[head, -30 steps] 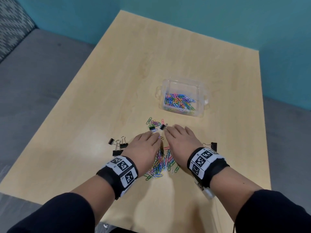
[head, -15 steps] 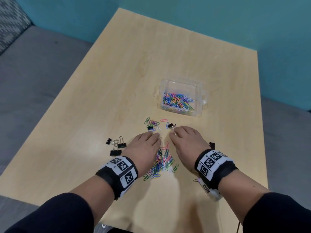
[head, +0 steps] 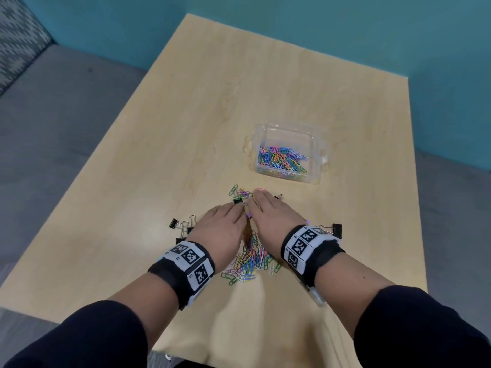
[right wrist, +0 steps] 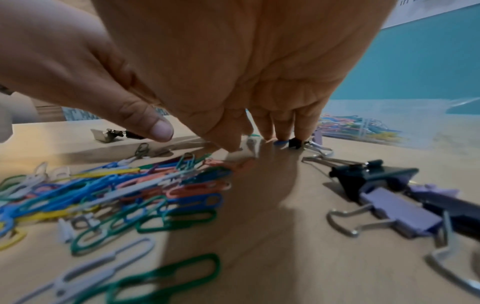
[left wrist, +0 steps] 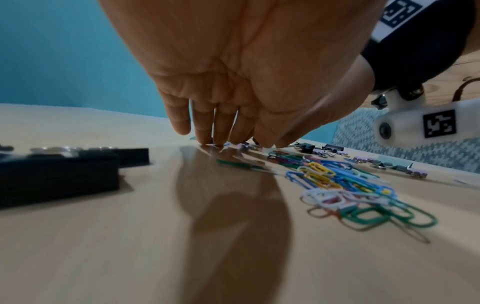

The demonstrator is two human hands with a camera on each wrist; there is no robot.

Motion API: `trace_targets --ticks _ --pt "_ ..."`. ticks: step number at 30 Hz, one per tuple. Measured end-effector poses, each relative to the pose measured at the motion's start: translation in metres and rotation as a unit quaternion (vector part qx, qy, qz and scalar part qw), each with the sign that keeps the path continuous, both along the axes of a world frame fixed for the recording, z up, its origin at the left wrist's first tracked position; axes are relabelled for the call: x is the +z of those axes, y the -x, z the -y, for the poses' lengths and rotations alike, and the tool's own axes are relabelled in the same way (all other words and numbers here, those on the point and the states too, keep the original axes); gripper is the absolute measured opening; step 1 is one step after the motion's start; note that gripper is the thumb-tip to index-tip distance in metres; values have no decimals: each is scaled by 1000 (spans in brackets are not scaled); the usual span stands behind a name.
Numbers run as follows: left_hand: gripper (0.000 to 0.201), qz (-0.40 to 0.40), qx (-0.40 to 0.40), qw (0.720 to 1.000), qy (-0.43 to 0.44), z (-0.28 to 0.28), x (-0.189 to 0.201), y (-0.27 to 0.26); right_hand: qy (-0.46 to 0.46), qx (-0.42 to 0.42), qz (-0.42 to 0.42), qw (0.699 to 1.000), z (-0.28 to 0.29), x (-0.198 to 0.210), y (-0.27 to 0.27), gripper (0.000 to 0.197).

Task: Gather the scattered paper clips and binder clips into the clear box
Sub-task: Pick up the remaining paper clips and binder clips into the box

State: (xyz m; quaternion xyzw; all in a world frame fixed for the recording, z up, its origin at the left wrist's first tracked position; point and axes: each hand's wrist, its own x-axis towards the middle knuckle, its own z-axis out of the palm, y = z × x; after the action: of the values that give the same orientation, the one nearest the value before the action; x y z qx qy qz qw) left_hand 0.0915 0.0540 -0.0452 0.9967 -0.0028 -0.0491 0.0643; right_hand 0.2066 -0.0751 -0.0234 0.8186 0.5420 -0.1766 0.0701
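Observation:
A clear box [head: 288,130] stands mid-table with many coloured paper clips inside; its wall shows blurred in the right wrist view [right wrist: 420,115]. My left hand [head: 223,227] and right hand [head: 271,216] lie palm down side by side, fingers straight, fingertips on the table. A pile of coloured paper clips [head: 251,261] lies between my wrists, seen close [left wrist: 337,185] [right wrist: 103,191]. A few loose clips [head: 240,193] and a green binder clip [head: 238,200] lie at my fingertips. Black binder clips [head: 180,225] sit left of my left hand, and another black binder clip [head: 336,229] sits by my right wrist.
The wooden table [head: 212,115] has teal walls behind and to the right, and grey floor to the left. Black and lilac binder clips [right wrist: 384,193] lie right of my right palm. The table's right edge is close to my right forearm.
My right hand swung back toward the left hand and reached a little farther forward. The left hand stayed in place. The small binder clip at the right fingertips now lies just right of them.

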Motion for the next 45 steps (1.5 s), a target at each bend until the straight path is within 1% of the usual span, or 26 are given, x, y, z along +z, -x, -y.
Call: trace_targets --ticks 3,5,8,11,14,18,20,22,23,25,28,31,34,37,39,41,43,45 --pt "40 5 -1 1000 -19 -2 0 6 34 -5 22 999 -1 -1 6 75" --pt "39 11 1 1000 -22 -5 0 10 50 -5 29 998 1 -2 10 77" --pt "34 18 -2 999 -29 -10 1 16 49 -10 29 998 2 -1 14 76" --pt "42 6 6 1000 -12 -14 4 15 38 -15 16 999 1 0 15 71" --pt "43 9 5 1000 19 -16 2 9 5 -14 10 1000 -3 2 13 67" --pt "44 14 2 1000 12 -13 5 1 -12 -8 -3 1000 -5 4 11 61" --pt "38 13 9 1000 7 -12 5 1 -13 -5 -4 1000 -5 4 12 58" --pt "25 10 20 1000 5 -14 4 2 -11 -4 5 1000 -4 4 12 56" --pt "24 7 25 1000 5 -15 4 3 -7 -7 9 1000 -3 5 13 56" --pt "26 9 28 1000 4 -16 6 3 5 -16 12 1000 -2 6 15 56" --pt "35 8 19 1000 9 -14 9 -4 8 -36 21 999 -1 9 20 53" --pt "38 -2 15 1000 11 -13 9 -8 7 -46 28 999 -2 12 22 48" --pt "48 1 8 1000 24 -15 11 -5 7 -36 3 999 -5 16 19 54" --pt "41 14 11 999 42 -20 8 -2 8 -26 -27 999 -12 17 15 63" --pt "33 5 18 999 43 -23 5 -4 7 -26 -29 999 -17 15 11 66" --pt "29 -9 23 999 46 -26 3 -8 11 -29 -30 999 -21 13 7 66" --pt "30 -25 23 999 37 -27 4 -9 14 -39 -37 998 -23 13 4 65" --pt "29 -16 25 999 32 -29 5 -7 9 -51 -46 998 -24 15 2 62"
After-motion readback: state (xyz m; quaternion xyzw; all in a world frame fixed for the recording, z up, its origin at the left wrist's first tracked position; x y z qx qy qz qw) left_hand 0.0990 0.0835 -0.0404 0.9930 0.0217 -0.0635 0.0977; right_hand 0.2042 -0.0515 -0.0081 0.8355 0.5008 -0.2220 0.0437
